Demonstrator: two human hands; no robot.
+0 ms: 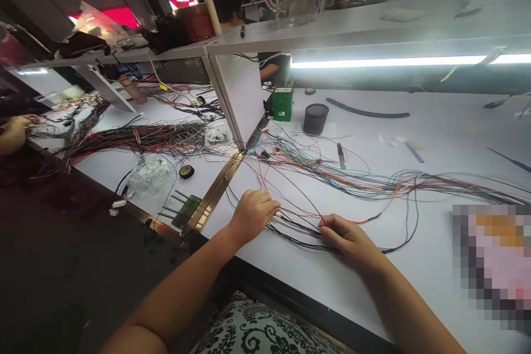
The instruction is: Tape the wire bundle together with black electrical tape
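My left hand [256, 211] is closed near the front edge of the white table, its fingers pinched on thin wires. Small pale connector ends show beside its fingertips. My right hand [346, 237] is closed around a red wire and some black wires [296, 227] that run between the two hands. Behind them a long bundle of thin coloured wires [352, 180] stretches across the table to the right. A red wire with a black sleeve [375, 217] curves from my right hand up to that bundle.
A green box [282, 104] and a black mesh cup [316, 119] stand at the back. Left of the divider panel [236, 94] lie a thick wire heap [141, 138], black tape [186, 171] and a pronged green block [186, 210]. Another person's hand [14, 134] is at far left.
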